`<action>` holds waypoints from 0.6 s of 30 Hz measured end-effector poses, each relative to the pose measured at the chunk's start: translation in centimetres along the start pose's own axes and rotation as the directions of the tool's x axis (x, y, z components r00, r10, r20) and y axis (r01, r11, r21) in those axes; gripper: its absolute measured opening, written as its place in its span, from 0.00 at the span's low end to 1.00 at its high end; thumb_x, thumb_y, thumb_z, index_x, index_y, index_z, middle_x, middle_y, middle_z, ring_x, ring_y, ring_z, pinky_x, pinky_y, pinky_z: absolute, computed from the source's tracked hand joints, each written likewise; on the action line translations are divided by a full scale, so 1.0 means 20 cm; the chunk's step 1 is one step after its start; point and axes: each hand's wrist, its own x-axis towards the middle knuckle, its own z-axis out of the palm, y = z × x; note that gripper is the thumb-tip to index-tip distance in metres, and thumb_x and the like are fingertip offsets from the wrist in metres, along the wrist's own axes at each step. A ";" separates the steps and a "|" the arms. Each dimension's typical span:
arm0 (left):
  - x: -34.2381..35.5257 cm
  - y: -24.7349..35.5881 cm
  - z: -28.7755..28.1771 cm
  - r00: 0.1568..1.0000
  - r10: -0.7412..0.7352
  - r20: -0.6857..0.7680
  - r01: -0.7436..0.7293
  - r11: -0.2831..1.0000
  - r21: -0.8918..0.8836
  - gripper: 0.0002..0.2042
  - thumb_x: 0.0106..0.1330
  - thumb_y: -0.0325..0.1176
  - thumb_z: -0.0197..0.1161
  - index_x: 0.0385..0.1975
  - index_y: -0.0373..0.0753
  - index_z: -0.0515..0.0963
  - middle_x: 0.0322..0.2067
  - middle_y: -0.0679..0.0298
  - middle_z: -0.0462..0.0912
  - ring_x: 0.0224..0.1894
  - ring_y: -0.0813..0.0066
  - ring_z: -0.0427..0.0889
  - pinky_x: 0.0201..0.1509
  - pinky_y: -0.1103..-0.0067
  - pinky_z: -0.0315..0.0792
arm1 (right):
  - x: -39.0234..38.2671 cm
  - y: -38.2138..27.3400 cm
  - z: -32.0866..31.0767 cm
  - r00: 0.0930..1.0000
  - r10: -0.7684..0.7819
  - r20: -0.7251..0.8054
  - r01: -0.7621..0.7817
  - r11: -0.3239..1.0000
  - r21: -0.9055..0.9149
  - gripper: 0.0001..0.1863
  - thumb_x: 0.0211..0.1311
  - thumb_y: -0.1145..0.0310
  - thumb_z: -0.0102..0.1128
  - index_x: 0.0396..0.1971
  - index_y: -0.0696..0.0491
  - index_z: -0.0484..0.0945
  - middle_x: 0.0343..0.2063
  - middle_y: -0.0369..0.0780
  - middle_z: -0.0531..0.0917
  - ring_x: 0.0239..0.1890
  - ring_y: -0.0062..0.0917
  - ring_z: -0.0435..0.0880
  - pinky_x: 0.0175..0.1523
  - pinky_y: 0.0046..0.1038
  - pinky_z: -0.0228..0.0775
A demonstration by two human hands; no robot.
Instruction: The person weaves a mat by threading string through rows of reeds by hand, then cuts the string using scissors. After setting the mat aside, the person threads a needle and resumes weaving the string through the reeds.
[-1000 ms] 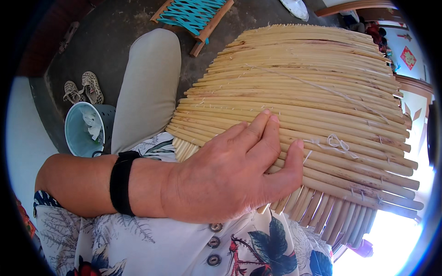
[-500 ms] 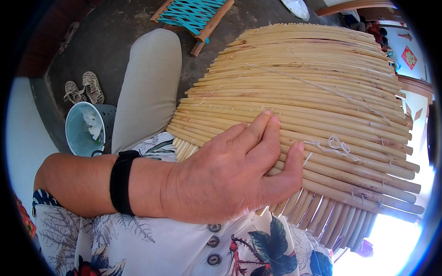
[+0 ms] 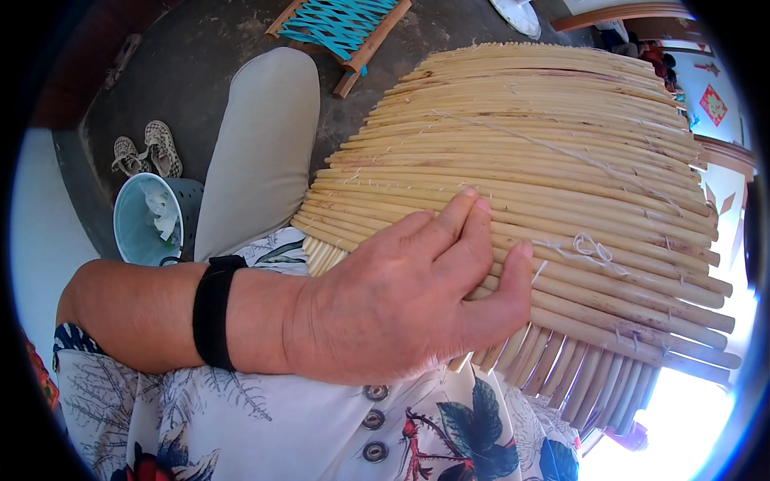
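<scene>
A mat of pale, straw-coloured stalks (image 3: 513, 136) lies across my lap, its rows stitched with white thread. Under its near edge, shorter stalks (image 3: 589, 389) run crosswise. My left hand (image 3: 401, 297) reaches in from the left, palm down on the near part of the mat. Its fingertips press on the stalks, with the thumb held apart from them; I see nothing between them. Just right of the thumb, a loose loop of white thread (image 3: 592, 250) rests on the mat. My right hand is not recognisable in view. A blurred pinkish shape (image 3: 632, 438) shows below the mat's lower right edge.
A light blue bin (image 3: 128, 220) with white plastic in it stands left of my knee (image 3: 269, 120), near a pair of checked shoes (image 3: 163, 151). Ahead is a low wooden stool (image 3: 353, 48) with turquoise webbing. Bright light washes out the lower right.
My left hand keeps nearly the same place and pose on the mat. The whole picture has shifted very slightly, and the pinkish shape at the lower right has moved a little.
</scene>
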 end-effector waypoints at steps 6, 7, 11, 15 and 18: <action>-0.01 -0.02 -0.02 1.000 -0.023 -0.006 0.023 0.998 -0.055 0.22 0.46 0.28 0.64 0.44 0.30 0.74 0.41 0.33 0.72 0.41 0.47 0.79 0.36 0.73 0.74 | -0.01 0.00 -0.01 1.000 0.002 -0.001 -0.002 1.000 -0.008 0.21 0.59 0.64 0.57 0.50 0.55 0.69 0.46 0.40 0.75 0.52 0.29 0.71 0.49 0.35 0.67; -0.01 -0.02 -0.02 0.999 -0.034 -0.010 0.034 0.996 -0.078 0.23 0.45 0.28 0.65 0.45 0.30 0.74 0.41 0.33 0.72 0.41 0.47 0.79 0.37 0.72 0.74 | -0.01 0.00 -0.01 1.000 0.000 -0.001 0.000 1.000 -0.010 0.21 0.59 0.64 0.58 0.50 0.55 0.69 0.46 0.40 0.75 0.53 0.29 0.71 0.49 0.35 0.67; 0.00 0.00 -0.02 0.999 -0.046 -0.004 0.045 0.993 -0.110 0.23 0.44 0.28 0.66 0.44 0.30 0.74 0.43 0.34 0.71 0.40 0.46 0.78 0.36 0.72 0.73 | -0.02 -0.01 -0.01 1.000 0.002 -0.009 -0.003 1.000 -0.019 0.22 0.58 0.64 0.58 0.51 0.55 0.68 0.46 0.40 0.75 0.53 0.30 0.71 0.49 0.35 0.67; 0.02 0.01 -0.04 0.993 -0.115 0.040 0.121 0.973 -0.196 0.29 0.38 0.29 0.68 0.46 0.30 0.72 0.45 0.34 0.69 0.41 0.45 0.77 0.37 0.72 0.72 | -0.03 -0.01 -0.01 1.000 0.001 -0.007 -0.001 1.000 -0.021 0.22 0.58 0.64 0.58 0.51 0.55 0.68 0.47 0.40 0.75 0.53 0.30 0.71 0.49 0.36 0.67; 0.02 0.00 -0.04 0.996 -0.086 0.038 0.092 0.980 -0.176 0.32 0.34 0.29 0.68 0.47 0.31 0.72 0.45 0.34 0.69 0.43 0.44 0.77 0.38 0.71 0.71 | -0.05 -0.01 -0.02 1.000 0.000 -0.008 -0.001 1.000 -0.026 0.22 0.58 0.64 0.58 0.51 0.55 0.68 0.47 0.40 0.75 0.53 0.30 0.71 0.50 0.36 0.67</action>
